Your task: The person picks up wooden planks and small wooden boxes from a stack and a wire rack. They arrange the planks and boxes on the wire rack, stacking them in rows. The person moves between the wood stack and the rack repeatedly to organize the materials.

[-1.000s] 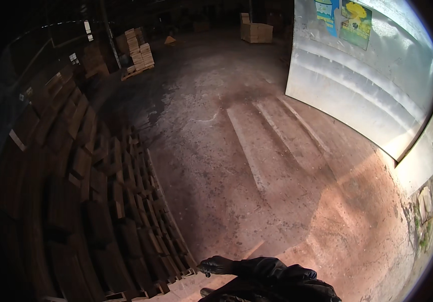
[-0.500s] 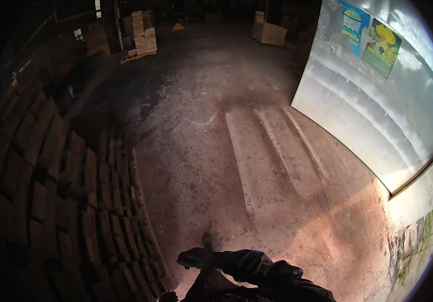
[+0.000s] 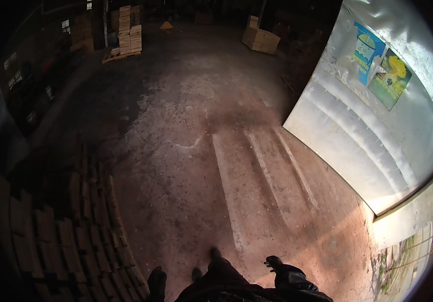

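Observation:
My right hand (image 3: 276, 262), dark and seemingly gloved, hangs low at the right of my body with its fingers partly apart. Nothing shows in it. A dark, shiny sleeve (image 3: 295, 278) covers that forearm. At the lower left, my left hand (image 3: 157, 281) appears as a dark shape beside the stacked wooden pieces (image 3: 83, 246); its fingers are too dark to make out. Between the hands, a dark shoe (image 3: 216, 252) is on the worn reddish concrete floor (image 3: 181, 201).
A pale metal door panel (image 3: 352, 131) with two posters stands on the right, beside a sunlit opening. Farther off are a pallet (image 3: 121, 56) stacked with light boards (image 3: 125, 32), a wooden crate (image 3: 261, 40) and a small orange object (image 3: 166, 25). Pale strips (image 3: 229, 196) run along the floor.
My right hand has swung from in front of my body out to the right. The left hand shows more. The nearby stack and door have shifted downward in view as I move forward.

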